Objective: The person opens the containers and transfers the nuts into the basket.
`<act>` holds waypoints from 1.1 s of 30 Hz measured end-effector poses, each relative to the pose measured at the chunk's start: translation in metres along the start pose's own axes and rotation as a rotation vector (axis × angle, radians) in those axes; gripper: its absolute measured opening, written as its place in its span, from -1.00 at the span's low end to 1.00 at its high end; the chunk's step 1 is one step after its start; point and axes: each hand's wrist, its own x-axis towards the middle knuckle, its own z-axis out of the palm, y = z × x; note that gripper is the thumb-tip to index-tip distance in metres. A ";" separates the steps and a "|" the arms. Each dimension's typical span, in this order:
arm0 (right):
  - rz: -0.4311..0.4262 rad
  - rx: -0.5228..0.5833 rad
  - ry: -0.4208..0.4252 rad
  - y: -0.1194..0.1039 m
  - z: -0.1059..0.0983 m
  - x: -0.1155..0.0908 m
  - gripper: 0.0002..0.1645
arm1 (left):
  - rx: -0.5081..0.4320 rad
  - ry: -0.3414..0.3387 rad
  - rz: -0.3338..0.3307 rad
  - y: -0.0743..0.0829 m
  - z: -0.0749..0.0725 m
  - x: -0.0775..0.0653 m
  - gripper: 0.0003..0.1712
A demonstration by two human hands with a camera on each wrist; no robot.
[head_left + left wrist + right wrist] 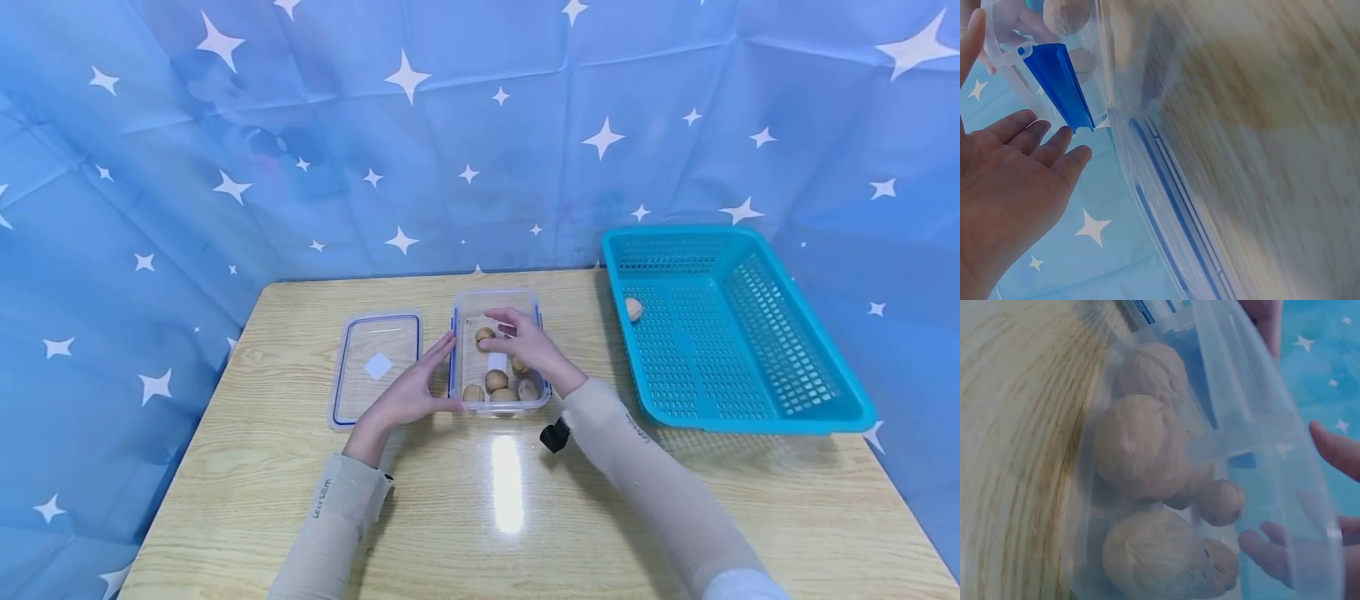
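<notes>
A clear plastic box [495, 297] with blue side clips stands on the table, and several walnuts [496, 381] lie in it, mostly towards the near end. My left hand [408, 398] is at the box's left side, fingers extended and thumb by the near left corner. In the left wrist view its fingertips are close to a blue clip [1060, 84]; whether they touch cannot be told. My right hand [531, 343] reaches over the box, thumb and fingers spread apart. One walnut [485, 335] lies by its thumb tip, and the right wrist view shows nothing gripped.
Left of the box lies its clear lid [360, 367] with a blue seal and a white diamond-shaped label. A turquoise basket [750, 333] stands at the right, with one walnut [633, 309] by its left wall. Behind the table [465, 508] hangs a blue star-printed cloth [525, 133].
</notes>
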 end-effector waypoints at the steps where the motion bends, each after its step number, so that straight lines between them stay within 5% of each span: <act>1: 0.008 -0.005 0.001 0.001 0.001 0.002 -0.19 | 0.001 0.001 0.002 0.000 0.000 0.000 0.26; 18: 0.032 -0.119 -0.099 0.016 0.023 0.020 -0.25 | 0.008 -0.006 -0.002 -0.001 -0.001 0.000 0.24; 33: 0.069 -0.187 -0.090 0.014 0.024 0.016 -0.37 | 0.005 0.000 -0.012 0.001 -0.001 0.000 0.24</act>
